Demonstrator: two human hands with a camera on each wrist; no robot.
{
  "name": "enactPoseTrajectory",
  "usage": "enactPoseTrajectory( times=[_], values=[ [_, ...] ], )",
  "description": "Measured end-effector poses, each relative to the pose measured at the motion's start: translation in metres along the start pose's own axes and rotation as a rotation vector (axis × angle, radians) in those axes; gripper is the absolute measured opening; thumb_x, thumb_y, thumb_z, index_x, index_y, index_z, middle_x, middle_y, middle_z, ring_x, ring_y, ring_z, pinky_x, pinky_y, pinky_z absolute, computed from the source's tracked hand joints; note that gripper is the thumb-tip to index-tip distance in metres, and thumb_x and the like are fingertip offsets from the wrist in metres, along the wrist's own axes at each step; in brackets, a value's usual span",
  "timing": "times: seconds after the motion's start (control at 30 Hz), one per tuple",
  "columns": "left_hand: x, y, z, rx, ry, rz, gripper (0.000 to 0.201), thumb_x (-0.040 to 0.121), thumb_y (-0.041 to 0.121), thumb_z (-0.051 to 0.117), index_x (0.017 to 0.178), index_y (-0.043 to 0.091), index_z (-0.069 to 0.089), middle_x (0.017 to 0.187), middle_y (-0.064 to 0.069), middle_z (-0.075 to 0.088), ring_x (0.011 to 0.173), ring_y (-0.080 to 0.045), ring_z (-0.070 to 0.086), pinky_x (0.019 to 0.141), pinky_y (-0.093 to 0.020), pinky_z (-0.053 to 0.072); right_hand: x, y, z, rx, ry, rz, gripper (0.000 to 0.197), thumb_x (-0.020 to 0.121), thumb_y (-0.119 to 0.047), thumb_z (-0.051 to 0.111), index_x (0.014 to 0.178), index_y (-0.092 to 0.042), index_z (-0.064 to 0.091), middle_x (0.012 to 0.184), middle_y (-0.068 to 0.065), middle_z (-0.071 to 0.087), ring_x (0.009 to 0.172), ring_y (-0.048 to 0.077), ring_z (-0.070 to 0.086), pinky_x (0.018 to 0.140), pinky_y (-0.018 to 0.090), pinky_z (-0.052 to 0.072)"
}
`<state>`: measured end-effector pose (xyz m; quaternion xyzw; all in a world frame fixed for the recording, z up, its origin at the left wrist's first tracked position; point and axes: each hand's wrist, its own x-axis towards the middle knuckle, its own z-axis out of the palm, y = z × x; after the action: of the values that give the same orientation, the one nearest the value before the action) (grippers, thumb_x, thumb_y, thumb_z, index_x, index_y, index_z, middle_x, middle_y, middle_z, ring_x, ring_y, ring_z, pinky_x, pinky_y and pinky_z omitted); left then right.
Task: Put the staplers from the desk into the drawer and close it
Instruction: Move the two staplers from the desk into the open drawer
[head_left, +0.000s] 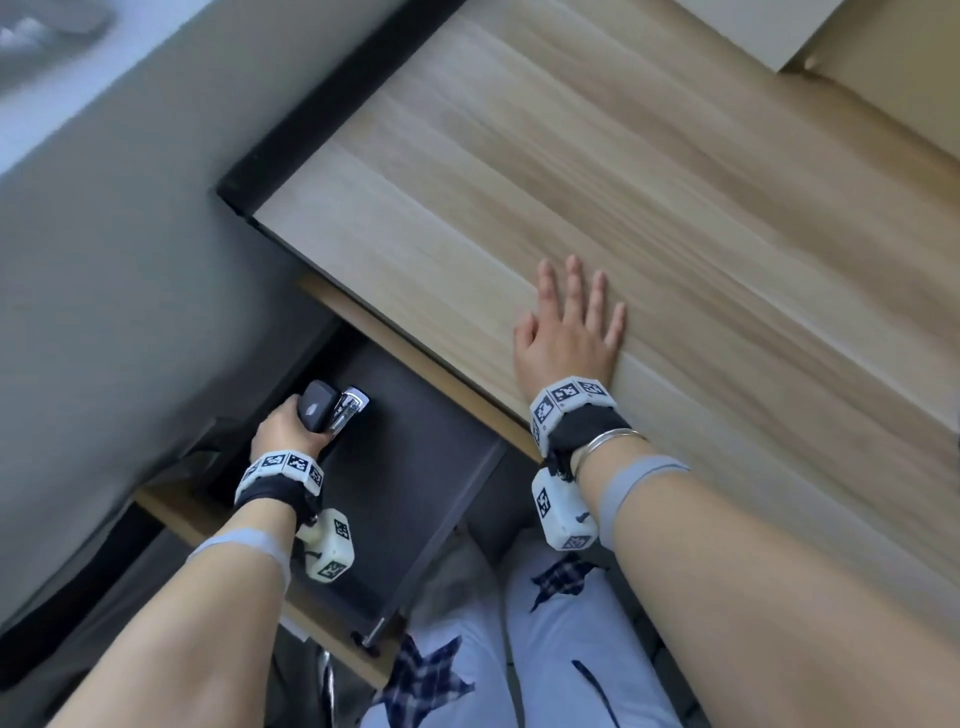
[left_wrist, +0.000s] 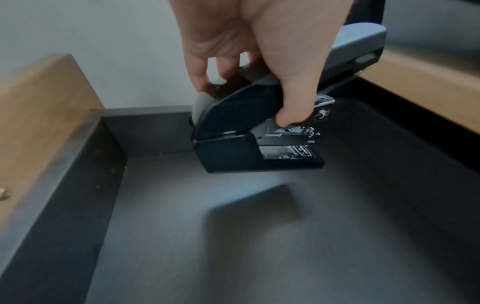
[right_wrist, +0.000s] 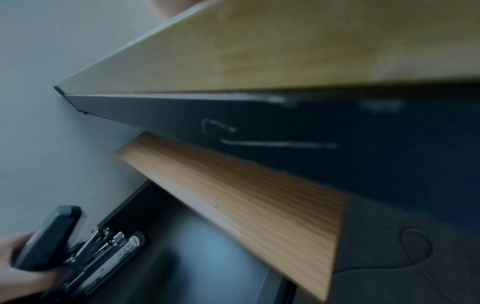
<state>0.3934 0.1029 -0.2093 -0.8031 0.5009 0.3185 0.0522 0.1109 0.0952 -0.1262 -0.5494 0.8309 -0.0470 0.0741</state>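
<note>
A black stapler (head_left: 324, 408) with bright metal parts hangs just above the floor of the open dark grey drawer (head_left: 415, 488), near its far left corner. My left hand (head_left: 288, 423) grips it from above. In the left wrist view the thumb and fingers (left_wrist: 288, 98) wrap round the stapler (left_wrist: 233, 133), which casts a shadow on the drawer floor (left_wrist: 233, 257). A grey part (left_wrist: 358, 45) juts out behind the hand; I cannot tell whether it is a second stapler. My right hand (head_left: 569, 322) lies flat, fingers straight, on the wooden desk top (head_left: 571, 156) near its front edge, holding nothing.
The drawer's wooden front (head_left: 171, 512) sticks out toward my lap (head_left: 561, 649). A wooden strip (right_wrist: 246, 195) under the desk edge overhangs the drawer's back part. A grey wall (head_left: 104, 260) runs along the left. No staplers show on the visible desk top.
</note>
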Motion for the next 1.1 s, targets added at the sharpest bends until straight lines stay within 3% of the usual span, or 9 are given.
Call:
enactPoseTrajectory(
  times=[0.17,0.53,0.77,0.93,1.1],
  values=[
    [0.019,-0.008,0.021,0.031,-0.036,-0.028,0.035,0.07,0.019,0.074,0.099,0.007,0.058,0.101,-0.021,0.069,0.096,-0.039,0.065,0.08,-0.041,0.05,0.0,0.0,0.003,-0.012,0.016,0.007,0.062,0.091,-0.035,0.037,0.15,-0.035,0.017,0.162,-0.005,0.013,0.15,0.024,0.01,0.12,0.049,0.006],
    [0.032,-0.024,0.05,0.07,-0.081,-0.044,0.039,0.073,0.013,0.071,0.107,0.0,0.057,0.109,-0.027,0.065,0.103,-0.041,0.063,0.085,-0.042,0.05,0.001,0.0,0.006,-0.021,0.049,0.011,0.062,0.089,-0.035,0.038,0.148,-0.035,0.023,0.16,-0.004,0.02,0.149,0.025,0.016,0.119,0.049,0.009],
    [0.043,-0.023,0.047,0.093,-0.148,-0.026,0.063,0.07,0.02,0.079,0.122,-0.002,0.052,0.125,-0.026,0.058,0.118,-0.04,0.054,0.097,-0.041,0.045,0.001,0.001,0.006,-0.021,0.036,0.018,0.062,0.088,-0.035,0.038,0.148,-0.035,0.023,0.16,-0.004,0.021,0.149,0.024,0.017,0.119,0.048,0.009],
    [0.028,-0.015,0.022,0.034,-0.081,0.035,0.059,0.069,0.018,0.08,0.121,0.003,0.056,0.125,-0.022,0.059,0.116,-0.037,0.055,0.096,-0.039,0.045,0.0,0.003,0.004,0.0,0.026,0.014,0.062,0.088,-0.034,0.038,0.148,-0.034,0.025,0.16,-0.004,0.023,0.148,0.025,0.018,0.119,0.049,0.009],
    [0.008,0.003,-0.023,-0.048,0.033,0.133,0.036,0.075,0.014,0.073,0.108,0.005,0.063,0.113,-0.015,0.069,0.109,-0.031,0.062,0.093,-0.035,0.046,-0.001,0.004,-0.002,0.006,-0.071,0.008,0.061,0.091,-0.034,0.037,0.15,-0.034,0.018,0.161,-0.004,0.014,0.15,0.023,0.011,0.12,0.048,0.005]
  ],
)
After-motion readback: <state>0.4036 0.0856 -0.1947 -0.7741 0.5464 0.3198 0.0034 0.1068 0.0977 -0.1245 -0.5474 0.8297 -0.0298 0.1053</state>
